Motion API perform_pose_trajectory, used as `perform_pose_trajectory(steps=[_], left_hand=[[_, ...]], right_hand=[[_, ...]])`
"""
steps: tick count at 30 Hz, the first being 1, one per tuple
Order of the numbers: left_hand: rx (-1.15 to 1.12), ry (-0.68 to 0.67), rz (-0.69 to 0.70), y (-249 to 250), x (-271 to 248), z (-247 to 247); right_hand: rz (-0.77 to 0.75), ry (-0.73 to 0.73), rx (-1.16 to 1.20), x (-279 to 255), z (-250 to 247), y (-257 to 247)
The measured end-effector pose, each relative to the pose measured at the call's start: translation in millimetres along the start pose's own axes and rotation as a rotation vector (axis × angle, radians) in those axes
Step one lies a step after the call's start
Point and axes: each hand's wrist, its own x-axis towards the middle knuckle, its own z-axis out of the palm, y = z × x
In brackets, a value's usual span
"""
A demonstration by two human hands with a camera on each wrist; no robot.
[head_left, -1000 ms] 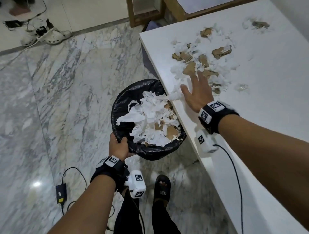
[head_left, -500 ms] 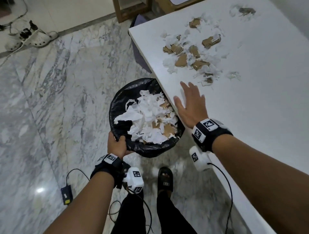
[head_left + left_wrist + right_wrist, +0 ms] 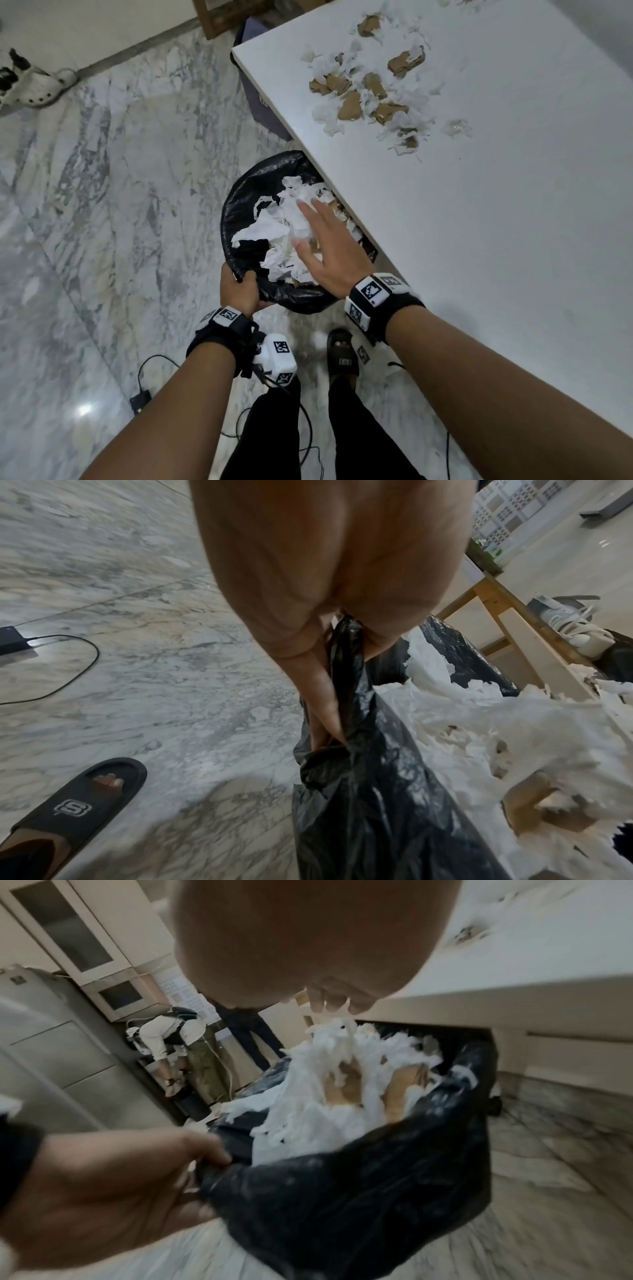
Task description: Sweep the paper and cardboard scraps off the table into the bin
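Loose patch of torn white paper and brown cardboard scraps on white worktop, 1 o'clock from bin; long axis 11–5 o'clock, near tip toward edge.
Black-bagged round bin below edge, heaped.
Left hand grip holds bag rim; right hand flat, fingers spread, over heap.
Judgement: hold rim tight under edge; rake scraps along axis in shallow passes.

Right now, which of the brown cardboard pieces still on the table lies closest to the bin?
The small cardboard piece at the near tip of the scrap pile, half under white paper. The other brown pieces lie farther up the table, away from the bin.
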Motion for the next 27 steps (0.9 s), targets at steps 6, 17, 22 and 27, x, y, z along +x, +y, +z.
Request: perform_pose_trajectory(steps=[6, 17, 22, 27], left_hand=[[0.043, -0.010, 0.010, 7.7, 10.2, -4.9], [0.036, 0.014, 0.053, 26.8, 49.6, -8.8], [0.045, -0.008, 0.064, 41.1, 59.3, -10.9], [0.040, -0.022, 0.053, 55.9, 59.3, -10.0]], right_hand=[[0.225, 0.255, -0.133, 38.9, -82.5, 55.2], [0.544, 0.199, -0.154, 161.2, -145.5, 116.8], [0.442, 0.157, -0.303, 144.6, -98.9, 99.5], [0.288, 0.138, -0.242, 109.7, -72.3, 64.7]])
